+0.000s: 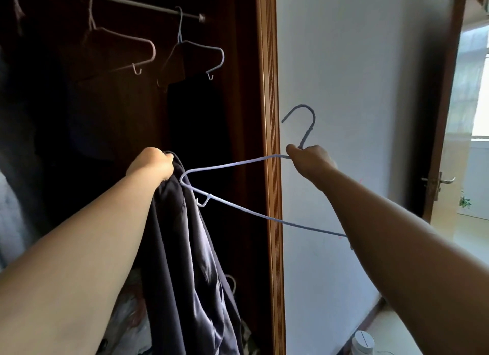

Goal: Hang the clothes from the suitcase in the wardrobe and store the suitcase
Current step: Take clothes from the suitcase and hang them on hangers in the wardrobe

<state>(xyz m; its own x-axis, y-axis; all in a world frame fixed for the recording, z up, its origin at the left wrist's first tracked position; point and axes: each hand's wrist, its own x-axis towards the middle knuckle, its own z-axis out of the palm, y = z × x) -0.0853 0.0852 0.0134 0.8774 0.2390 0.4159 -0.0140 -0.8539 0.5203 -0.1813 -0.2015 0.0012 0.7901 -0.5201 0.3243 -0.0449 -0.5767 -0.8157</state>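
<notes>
My left hand (150,164) grips the top of a dark, shiny garment (182,262) that hangs down in front of the open wardrobe. My right hand (309,160) holds a pale blue wire hanger (238,209) at the base of its hook, which points up against the white wall. The hanger's left shoulder tip touches the garment just below my left hand. The suitcase is out of view.
The wardrobe rail (127,2) carries two bare hangers, a pinkish hanger (124,50) and a pale hanger (201,55), with dark clothes below. The wooden wardrobe frame (271,142) stands between my hands. A door with a handle (439,181) is at right.
</notes>
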